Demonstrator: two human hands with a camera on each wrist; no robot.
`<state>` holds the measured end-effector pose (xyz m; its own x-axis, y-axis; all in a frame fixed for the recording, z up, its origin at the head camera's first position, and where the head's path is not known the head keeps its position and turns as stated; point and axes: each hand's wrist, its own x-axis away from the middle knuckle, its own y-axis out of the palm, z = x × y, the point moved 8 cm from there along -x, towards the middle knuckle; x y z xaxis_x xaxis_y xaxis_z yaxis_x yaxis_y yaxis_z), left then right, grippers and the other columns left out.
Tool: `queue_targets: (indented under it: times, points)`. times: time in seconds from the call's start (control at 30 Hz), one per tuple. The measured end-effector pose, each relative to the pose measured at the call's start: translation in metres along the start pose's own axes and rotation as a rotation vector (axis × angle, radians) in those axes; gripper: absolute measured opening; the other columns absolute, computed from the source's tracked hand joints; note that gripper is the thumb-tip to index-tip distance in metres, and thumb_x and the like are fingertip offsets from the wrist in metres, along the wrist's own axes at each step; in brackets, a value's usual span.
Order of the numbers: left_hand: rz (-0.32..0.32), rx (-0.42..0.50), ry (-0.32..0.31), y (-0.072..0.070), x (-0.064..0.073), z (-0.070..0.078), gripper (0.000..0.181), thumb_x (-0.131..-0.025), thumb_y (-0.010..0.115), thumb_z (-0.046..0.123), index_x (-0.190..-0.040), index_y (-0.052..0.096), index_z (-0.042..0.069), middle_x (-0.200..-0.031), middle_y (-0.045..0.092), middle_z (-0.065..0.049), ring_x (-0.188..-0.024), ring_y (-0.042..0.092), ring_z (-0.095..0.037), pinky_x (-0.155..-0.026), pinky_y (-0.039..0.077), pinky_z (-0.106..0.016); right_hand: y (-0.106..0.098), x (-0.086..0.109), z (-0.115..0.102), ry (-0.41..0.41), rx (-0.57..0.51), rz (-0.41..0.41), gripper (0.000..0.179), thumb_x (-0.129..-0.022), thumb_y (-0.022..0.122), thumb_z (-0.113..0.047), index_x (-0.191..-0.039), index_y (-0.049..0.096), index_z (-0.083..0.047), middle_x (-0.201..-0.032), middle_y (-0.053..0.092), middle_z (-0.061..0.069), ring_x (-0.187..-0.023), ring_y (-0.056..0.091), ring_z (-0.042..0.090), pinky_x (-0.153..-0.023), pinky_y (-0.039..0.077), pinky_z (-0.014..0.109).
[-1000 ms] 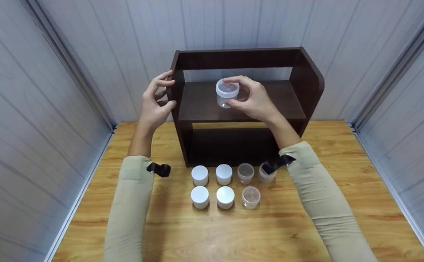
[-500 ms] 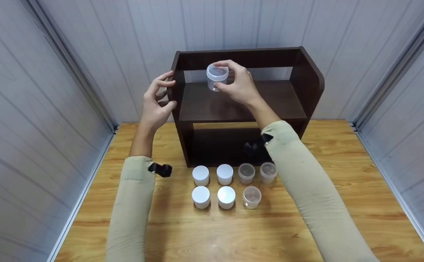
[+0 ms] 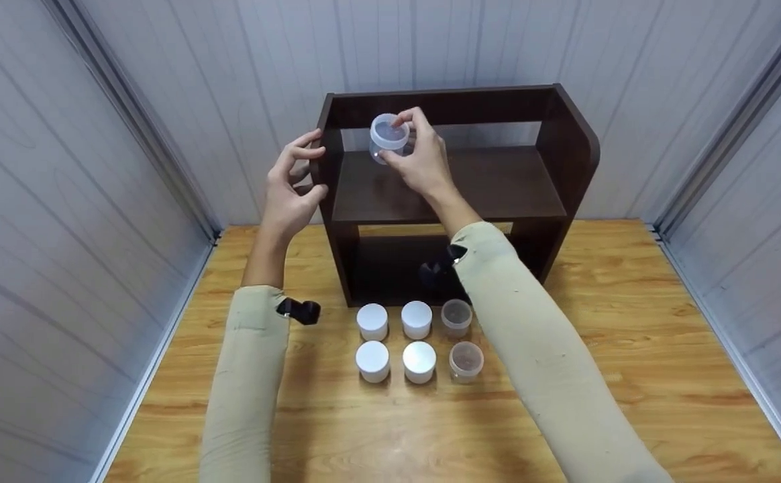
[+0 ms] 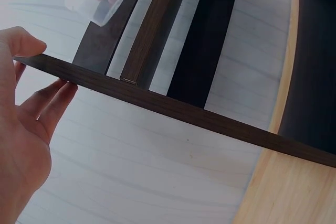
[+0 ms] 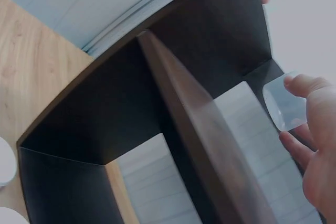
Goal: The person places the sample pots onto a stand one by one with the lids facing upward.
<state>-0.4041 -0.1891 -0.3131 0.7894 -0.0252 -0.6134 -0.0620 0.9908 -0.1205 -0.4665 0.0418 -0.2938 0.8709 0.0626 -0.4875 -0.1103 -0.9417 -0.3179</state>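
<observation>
My right hand (image 3: 425, 161) pinches a clear plastic jar (image 3: 384, 139) with a lid, thumb on the near side and fingers over the top and far side. The jar is held over the left part of the upper shelf of a dark brown two-tier shelf unit (image 3: 498, 184). In the right wrist view, the jar (image 5: 283, 103) appears clear of the shelf board. My left hand (image 3: 288, 191) grips the unit's left side panel (image 4: 131, 90), thumb on one face and fingers on the other, as the left wrist view shows.
Several white-lidded jars (image 3: 419, 359) stand in two rows on the wooden table (image 3: 390, 436) before the unit. Clear jars (image 3: 465, 359) are at their right; my right sleeve (image 3: 525, 322) covers part of that area. Pale panel walls (image 3: 129, 134) enclose the table.
My right hand has carried the clear jar left and further back over the upper shelf. The right sleeve now covers one clear jar on the table. My left hand keeps its grip.
</observation>
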Motion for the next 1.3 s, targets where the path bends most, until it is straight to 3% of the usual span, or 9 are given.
queue_targets:
  times: [0.13,0.33,0.57,0.9,1.07,1.17,1.3]
  points:
    - [-0.003,-0.008,0.003,0.000,0.000,-0.001,0.047,-0.088,0.061,-0.017,-0.135,0.065,-0.011,-0.170,0.058,-0.010,-0.148,0.064,-0.053,-0.092,0.064,-0.033,0.010,0.007,0.004,0.002,0.055,0.011,0.046,-0.090,0.091,-0.005,-0.127,0.064,-0.006,-0.139,0.075,0.017,-0.128,0.075,0.033,-0.115,0.057,0.045]
    - [-0.014,-0.027,0.004,-0.001,-0.001,0.000,0.048,-0.089,0.061,-0.017,-0.135,0.066,-0.008,-0.171,0.056,-0.011,-0.150,0.064,-0.046,-0.094,0.064,-0.030,0.024,0.013,0.010,0.011,0.119,0.011,0.043,-0.091,0.092,-0.011,-0.123,0.063,-0.007,-0.142,0.072,0.014,-0.132,0.070,0.030,-0.114,0.056,0.046]
    - [-0.017,-0.033,0.002,0.001,-0.002,0.001,0.047,-0.090,0.062,-0.015,-0.136,0.067,-0.005,-0.171,0.057,-0.009,-0.148,0.066,-0.042,-0.096,0.063,-0.029,0.033,0.015,0.015,0.023,0.169,0.028,0.040,-0.092,0.092,-0.015,-0.117,0.062,-0.008,-0.132,0.070,0.015,-0.133,0.067,0.030,-0.115,0.053,0.047]
    - [-0.007,-0.014,0.005,-0.001,0.001,0.002,0.046,-0.089,0.062,-0.015,-0.134,0.067,-0.006,-0.170,0.058,-0.010,-0.148,0.066,-0.045,-0.095,0.065,-0.030,0.045,0.019,0.022,0.026,0.209,-0.012,0.039,-0.093,0.091,-0.012,-0.119,0.064,-0.006,-0.131,0.069,0.016,-0.130,0.068,0.031,-0.114,0.054,0.049]
    - [-0.008,-0.012,0.015,-0.002,0.001,0.002,0.047,-0.089,0.061,-0.016,-0.135,0.064,-0.011,-0.171,0.057,-0.012,-0.148,0.065,-0.050,-0.095,0.065,-0.033,0.049,0.017,0.027,0.041,0.211,-0.043,0.043,-0.093,0.090,-0.010,-0.129,0.068,-0.012,-0.140,0.070,0.015,-0.120,0.068,0.029,-0.106,0.057,0.045]
    - [-0.011,0.002,0.009,-0.001,0.001,0.001,0.047,-0.089,0.060,-0.018,-0.136,0.062,-0.013,-0.172,0.056,-0.013,-0.148,0.064,-0.051,-0.092,0.064,-0.030,0.053,0.017,0.030,0.069,0.210,-0.097,0.052,-0.095,0.089,-0.011,-0.143,0.070,-0.018,-0.159,0.064,0.014,-0.140,0.066,0.030,-0.118,0.054,0.046]
    - [-0.013,0.013,-0.003,-0.001,0.003,0.001,0.048,-0.088,0.058,-0.018,-0.136,0.062,-0.013,-0.172,0.055,-0.013,-0.148,0.064,-0.051,-0.086,0.061,-0.026,0.057,0.020,0.032,0.101,0.221,-0.192,0.068,-0.098,0.086,-0.015,-0.161,0.062,-0.023,-0.181,0.043,0.017,-0.170,0.041,0.036,-0.137,0.038,0.056]
